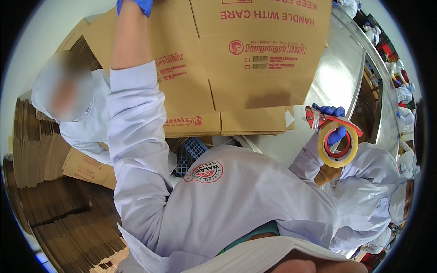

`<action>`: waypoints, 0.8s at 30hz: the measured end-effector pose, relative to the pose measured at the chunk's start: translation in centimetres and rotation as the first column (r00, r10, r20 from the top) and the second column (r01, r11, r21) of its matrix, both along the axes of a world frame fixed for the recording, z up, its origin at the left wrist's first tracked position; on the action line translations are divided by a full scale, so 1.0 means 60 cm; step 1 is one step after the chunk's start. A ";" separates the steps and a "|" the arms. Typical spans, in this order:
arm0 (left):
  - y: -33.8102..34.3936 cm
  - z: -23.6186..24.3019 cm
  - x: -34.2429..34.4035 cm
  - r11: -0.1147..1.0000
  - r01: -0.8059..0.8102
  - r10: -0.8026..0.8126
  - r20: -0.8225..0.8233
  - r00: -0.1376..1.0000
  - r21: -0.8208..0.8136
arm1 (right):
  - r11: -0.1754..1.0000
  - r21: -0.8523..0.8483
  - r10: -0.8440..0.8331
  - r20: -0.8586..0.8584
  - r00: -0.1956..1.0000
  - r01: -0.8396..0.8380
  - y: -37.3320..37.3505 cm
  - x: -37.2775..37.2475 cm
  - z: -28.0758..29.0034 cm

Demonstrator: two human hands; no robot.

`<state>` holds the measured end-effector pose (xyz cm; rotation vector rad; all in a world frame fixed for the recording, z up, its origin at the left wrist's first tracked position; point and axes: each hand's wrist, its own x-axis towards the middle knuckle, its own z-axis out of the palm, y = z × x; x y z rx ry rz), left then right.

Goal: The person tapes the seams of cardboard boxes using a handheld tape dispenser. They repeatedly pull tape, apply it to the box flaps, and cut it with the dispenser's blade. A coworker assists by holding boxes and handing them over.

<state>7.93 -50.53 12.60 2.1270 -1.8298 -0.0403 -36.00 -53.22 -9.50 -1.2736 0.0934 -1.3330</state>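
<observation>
My left hand [136, 5], in a blue glove, reaches up to the far edge of a brown cardboard box [268, 86] with red print. Its fingers are mostly cut off by the top of the picture, so its grip cannot be made out. Flattened, the box spreads over more flat cartons [182, 102] on the metal table. To the right of the box, my blue-gloved right hand [332, 110] is closed around a red tape dispenser [355, 125]. A thick roll of clear yellowish tape [324, 148] sits on it, apart from the cardboard.
Stacks of flat cartons [68, 236] rise on the left, beside a person in white [86, 132]. Another person in white [368, 191] stands close on my right. Below the table edge is a blue plastic crate [195, 148]. The steel table [334, 77] extends right, with several workers beyond.
</observation>
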 end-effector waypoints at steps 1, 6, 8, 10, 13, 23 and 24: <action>-0.018 -0.012 0.008 1.000 -0.017 0.018 -0.031 0.999 0.027 | 1.000 -0.011 -0.022 -0.002 1.000 0.022 -0.001 0.002 0.001; -0.089 -0.213 0.044 0.996 -0.059 0.064 0.074 0.995 -0.071 | 0.995 0.043 -0.094 -0.025 0.995 0.095 0.010 0.029 -0.005; -0.055 -0.292 0.014 0.973 -0.051 0.102 0.222 0.970 -0.223 | 0.988 0.092 -0.112 -0.134 0.985 0.125 0.021 0.047 0.006; -0.006 -0.361 0.017 0.977 -0.015 0.055 0.183 0.982 -0.211 | 0.984 0.156 -0.077 -0.051 0.996 0.084 0.022 0.063 -0.011; 0.111 -0.392 0.010 0.976 -0.218 0.218 -0.021 0.976 -0.007 | 0.962 0.272 -0.013 -0.022 1.000 0.019 0.019 0.068 -0.039; 0.468 -0.553 -0.049 0.680 -0.527 0.617 -0.787 0.035 0.510 | 0.935 0.344 0.111 -0.066 0.992 -0.082 0.009 0.085 -0.120; 0.468 -0.558 -0.075 0.664 -0.584 0.616 -0.785 0.072 0.467 | 0.947 0.293 0.136 0.000 0.991 -0.130 0.008 0.108 -0.113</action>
